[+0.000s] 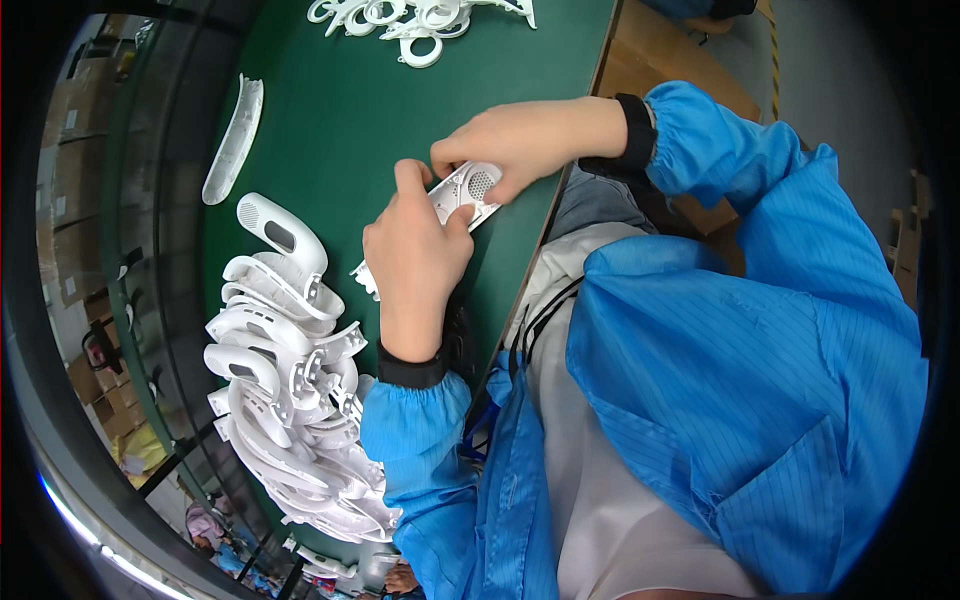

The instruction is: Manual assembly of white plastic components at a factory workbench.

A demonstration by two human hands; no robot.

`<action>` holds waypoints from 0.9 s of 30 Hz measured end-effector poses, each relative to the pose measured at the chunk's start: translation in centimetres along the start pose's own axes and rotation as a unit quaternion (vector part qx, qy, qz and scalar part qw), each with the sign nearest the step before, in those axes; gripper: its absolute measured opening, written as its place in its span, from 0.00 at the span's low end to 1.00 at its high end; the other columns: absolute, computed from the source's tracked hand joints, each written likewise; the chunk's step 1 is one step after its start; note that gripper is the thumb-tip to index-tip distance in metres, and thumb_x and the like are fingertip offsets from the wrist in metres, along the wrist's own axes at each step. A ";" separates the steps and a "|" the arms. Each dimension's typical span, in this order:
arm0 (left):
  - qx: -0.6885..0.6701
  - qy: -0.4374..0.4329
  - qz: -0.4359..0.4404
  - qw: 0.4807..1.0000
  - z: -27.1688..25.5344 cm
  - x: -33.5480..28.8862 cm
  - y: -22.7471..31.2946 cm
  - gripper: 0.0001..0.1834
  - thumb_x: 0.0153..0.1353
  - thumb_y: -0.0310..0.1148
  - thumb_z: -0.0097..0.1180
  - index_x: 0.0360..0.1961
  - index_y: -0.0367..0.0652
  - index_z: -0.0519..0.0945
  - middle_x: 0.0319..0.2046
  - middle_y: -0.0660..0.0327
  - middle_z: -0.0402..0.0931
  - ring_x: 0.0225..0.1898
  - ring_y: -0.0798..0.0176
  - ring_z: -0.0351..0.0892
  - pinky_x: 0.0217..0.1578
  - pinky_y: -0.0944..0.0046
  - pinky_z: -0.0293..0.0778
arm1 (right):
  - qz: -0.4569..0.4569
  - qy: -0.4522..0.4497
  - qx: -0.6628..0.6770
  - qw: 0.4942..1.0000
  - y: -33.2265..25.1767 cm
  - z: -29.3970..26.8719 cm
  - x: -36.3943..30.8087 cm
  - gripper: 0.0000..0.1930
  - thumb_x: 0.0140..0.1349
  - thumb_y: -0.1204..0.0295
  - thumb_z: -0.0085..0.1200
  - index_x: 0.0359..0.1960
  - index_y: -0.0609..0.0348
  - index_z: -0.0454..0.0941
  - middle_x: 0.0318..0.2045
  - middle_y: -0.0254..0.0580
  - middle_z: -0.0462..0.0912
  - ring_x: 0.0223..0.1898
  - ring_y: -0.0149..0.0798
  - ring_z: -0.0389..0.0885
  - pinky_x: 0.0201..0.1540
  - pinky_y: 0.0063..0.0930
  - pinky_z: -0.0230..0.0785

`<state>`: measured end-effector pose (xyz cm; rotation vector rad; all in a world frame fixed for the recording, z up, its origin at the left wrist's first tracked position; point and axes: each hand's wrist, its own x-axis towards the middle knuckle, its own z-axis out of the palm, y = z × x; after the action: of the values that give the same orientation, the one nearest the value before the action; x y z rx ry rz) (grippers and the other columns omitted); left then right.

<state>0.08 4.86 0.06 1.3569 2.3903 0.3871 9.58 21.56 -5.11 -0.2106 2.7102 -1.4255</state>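
Observation:
Between my two hands is a white curved plastic shell (455, 196), its hollow inner side showing and a round patch of small holes near one end. My left hand (415, 245) grips it from the near side, fingers bent over its edge and thumb on its inside. On its perforated end, my right hand (525, 145) closes thumb and fingers around the rim. The shell is held just over the green tabletop (330, 130). Part of it is hidden beneath my left hand, with a jagged white end (366, 279) poking out beside the wrist.
A large heap of similar white shells (290, 400) lies left of my left forearm. One long white curved piece (235, 140) rests apart at the far left. Several white ring-shaped parts (420, 20) are piled at the top. Cardboard (660, 60) stands beyond the table's right edge.

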 end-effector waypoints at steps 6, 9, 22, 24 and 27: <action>0.055 -0.029 -0.020 0.998 -0.6 0.5 0.5 0.20 0.50 0.37 0.64 0.43 0.40 0.80 0.32 0.47 0.82 0.37 0.43 0.81 0.36 0.51 0.75 | 0.018 0.034 0.037 0.999 0.4 -0.7 1.0 0.11 0.56 0.68 0.60 0.32 0.65 0.81 0.22 0.46 0.82 0.24 0.38 0.80 0.29 0.29 0.71; 0.039 -0.061 -0.052 0.996 -0.6 0.5 0.1 0.21 0.51 0.37 0.64 0.46 0.42 0.79 0.36 0.50 0.81 0.41 0.46 0.80 0.43 0.51 0.72 | 0.003 0.053 0.032 0.998 0.7 -0.7 1.0 0.10 0.56 0.68 0.59 0.32 0.65 0.81 0.23 0.46 0.82 0.25 0.40 0.80 0.29 0.30 0.70; -0.390 0.132 0.119 0.904 5.2 0.8 -3.7 0.02 0.52 0.20 0.52 0.25 0.38 0.74 0.15 0.68 0.61 0.20 0.79 0.57 0.20 0.72 0.55 | 0.043 0.174 -0.039 0.983 4.3 -5.9 15.7 0.15 0.57 0.60 0.60 0.37 0.61 0.83 0.25 0.42 0.82 0.28 0.33 0.78 0.32 0.28 0.69; -0.436 0.126 0.087 0.887 5.2 1.1 -3.6 0.03 0.51 0.20 0.52 0.23 0.38 0.74 0.14 0.69 0.58 0.18 0.79 0.55 0.19 0.71 0.53 | 0.096 0.192 -0.026 0.976 2.9 -5.5 20.1 0.17 0.55 0.59 0.61 0.37 0.62 0.83 0.30 0.45 0.84 0.35 0.39 0.81 0.39 0.30 0.72; -0.447 0.143 0.089 0.878 5.6 1.5 -3.2 0.01 0.48 0.22 0.54 0.23 0.37 0.75 0.10 0.65 0.58 0.14 0.71 0.57 0.17 0.67 0.55 | 0.111 0.197 0.003 0.974 2.1 -4.6 25.9 0.16 0.54 0.61 0.60 0.36 0.63 0.83 0.26 0.48 0.84 0.24 0.37 0.82 0.33 0.29 0.75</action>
<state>-0.65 4.89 -6.50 1.0850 1.8200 1.5970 -16.80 22.46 -4.21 0.4066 2.9044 -1.5457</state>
